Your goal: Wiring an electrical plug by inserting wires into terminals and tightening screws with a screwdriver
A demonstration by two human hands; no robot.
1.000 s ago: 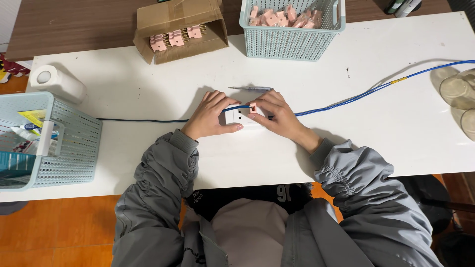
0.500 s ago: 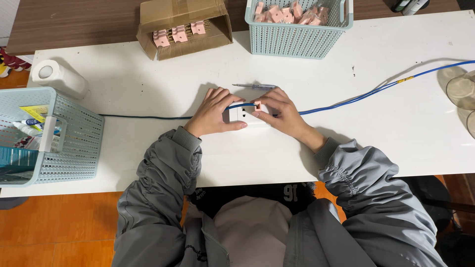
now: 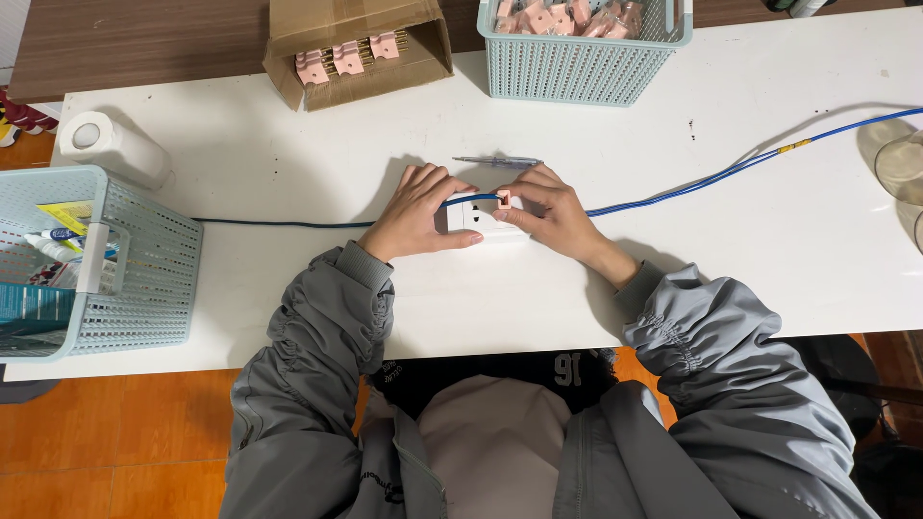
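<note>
Left hand (image 3: 415, 213) clamps white socket block (image 3: 478, 217) flat on table (image 3: 288, 163). Right hand (image 3: 548, 207) pinches small pink clip (image 3: 504, 200) onto blue cable (image 3: 692, 181) (crossing the block). Screwdriver (image 3: 498, 161) just beyond fingertips.

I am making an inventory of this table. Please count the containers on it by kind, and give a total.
Light blue plastic baskets: 2, one at the left edge and one at the top
Cardboard box, open, with pink parts inside: 1
Total: 3 containers

Both hands, left and right, rest on a small white block away from all three.
</note>
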